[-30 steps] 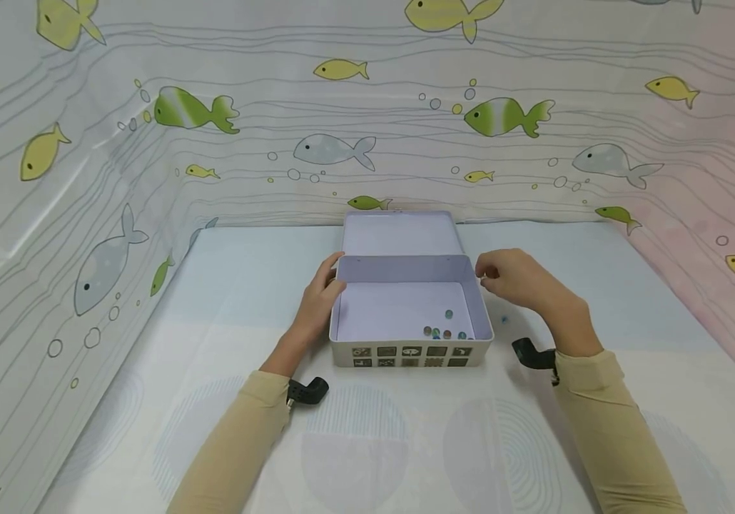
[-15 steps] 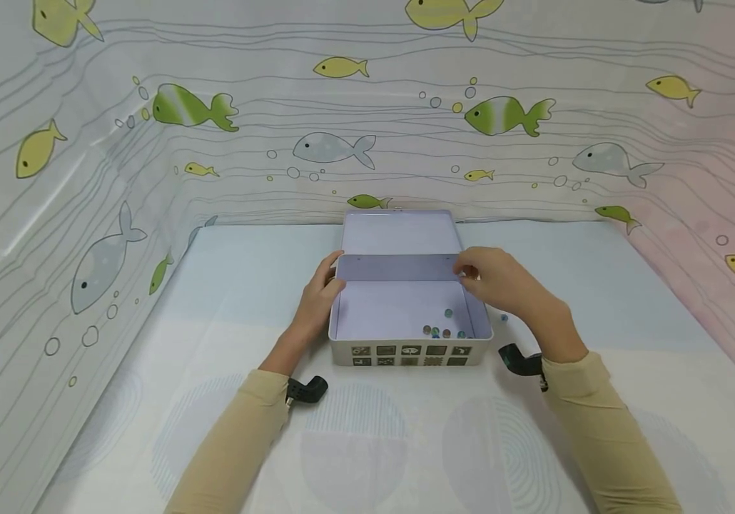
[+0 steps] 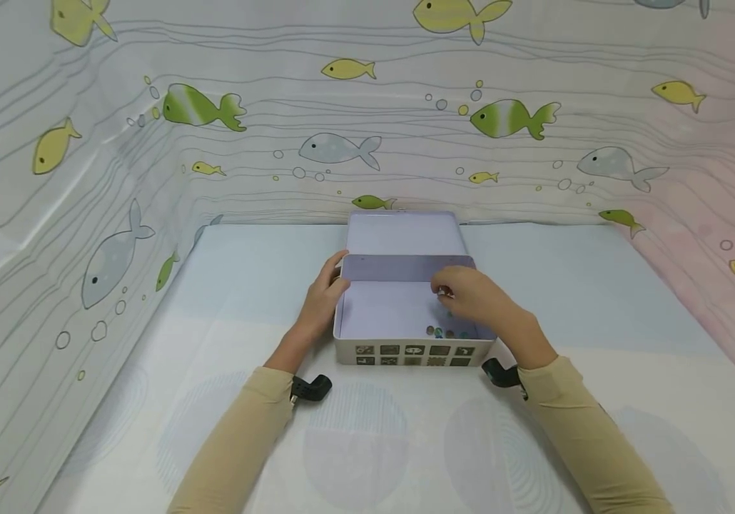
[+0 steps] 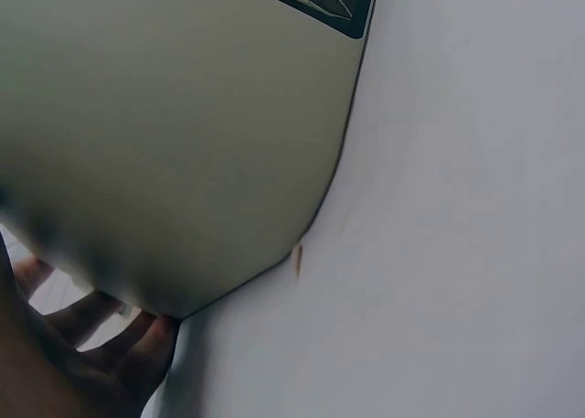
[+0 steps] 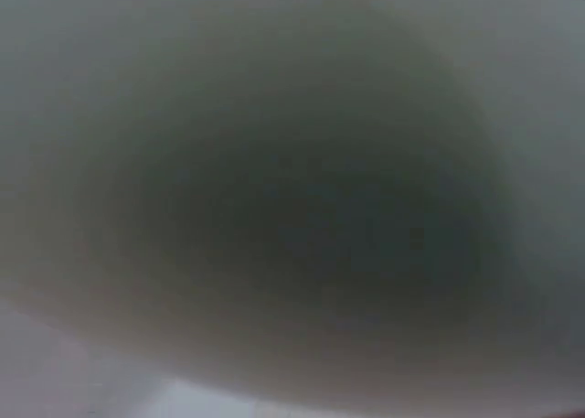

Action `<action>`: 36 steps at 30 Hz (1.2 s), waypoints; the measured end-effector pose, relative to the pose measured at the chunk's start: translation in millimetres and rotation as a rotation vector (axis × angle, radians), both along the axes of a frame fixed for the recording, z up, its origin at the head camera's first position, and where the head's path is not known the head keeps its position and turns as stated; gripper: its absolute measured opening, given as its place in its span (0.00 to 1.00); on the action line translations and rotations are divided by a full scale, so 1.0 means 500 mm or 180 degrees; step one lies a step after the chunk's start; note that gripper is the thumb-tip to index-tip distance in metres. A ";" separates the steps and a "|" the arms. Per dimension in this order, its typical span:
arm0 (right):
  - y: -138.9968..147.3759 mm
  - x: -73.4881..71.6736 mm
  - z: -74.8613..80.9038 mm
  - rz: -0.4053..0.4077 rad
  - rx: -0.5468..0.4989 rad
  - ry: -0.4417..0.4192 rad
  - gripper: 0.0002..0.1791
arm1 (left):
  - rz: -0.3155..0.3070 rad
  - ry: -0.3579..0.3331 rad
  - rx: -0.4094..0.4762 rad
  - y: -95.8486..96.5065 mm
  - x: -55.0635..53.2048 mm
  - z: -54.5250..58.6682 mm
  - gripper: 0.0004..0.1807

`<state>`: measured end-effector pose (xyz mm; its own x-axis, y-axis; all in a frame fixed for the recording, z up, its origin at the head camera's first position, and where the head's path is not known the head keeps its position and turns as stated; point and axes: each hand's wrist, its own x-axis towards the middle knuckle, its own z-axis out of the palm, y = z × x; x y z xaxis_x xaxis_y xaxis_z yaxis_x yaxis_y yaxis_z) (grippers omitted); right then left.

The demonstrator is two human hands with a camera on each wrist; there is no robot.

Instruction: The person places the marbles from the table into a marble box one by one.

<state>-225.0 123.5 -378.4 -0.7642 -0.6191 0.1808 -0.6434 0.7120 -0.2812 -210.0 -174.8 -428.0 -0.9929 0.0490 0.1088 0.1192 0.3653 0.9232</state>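
An open tin box (image 3: 415,352) with pale lilac insides and small dark pictures on its front stands on the table in the head view. My left hand (image 3: 321,301) grips its left wall, thumb at the rim and fingers outside. In the left wrist view, fingers (image 4: 146,359) show against the box's outer side (image 4: 183,134). Over the box's right half, my right hand (image 3: 473,294) pinches a small glinting marble (image 3: 442,291), mostly hidden by the fingers. Several glass marbles (image 3: 430,330) lie at the front right of the box floor. The right wrist view is dark and blurred.
The box's hinged lid (image 3: 406,233) lies back behind it, near the rear curtain (image 3: 252,185) printed with fish. A pale cloth (image 3: 245,278) covers the table. Curtain also rises along both sides.
My right hand has moved left from outside the box's right wall to over its inside, carrying the marble. The loose marble right of the box is now out of sight. My left hand stays at the wall.
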 end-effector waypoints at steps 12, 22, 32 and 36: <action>-0.023 0.037 0.001 0.0140 0.0292 0.0044 0.07 | -0.0035 -0.0118 0.0047 -0.001 0.002 0.005 0.32; -0.028 0.038 -0.005 0.0137 0.0596 -0.0104 0.06 | -0.0106 -0.0170 0.0039 0.015 0.044 0.074 0.33; -0.023 0.047 -0.001 0.0159 0.0467 -0.0011 0.09 | -0.0103 -0.0174 0.0047 0.016 0.052 0.078 0.33; -0.016 0.052 0.005 0.0124 0.0349 -0.0077 0.11 | -0.0111 -0.0172 0.0050 0.018 0.052 0.081 0.33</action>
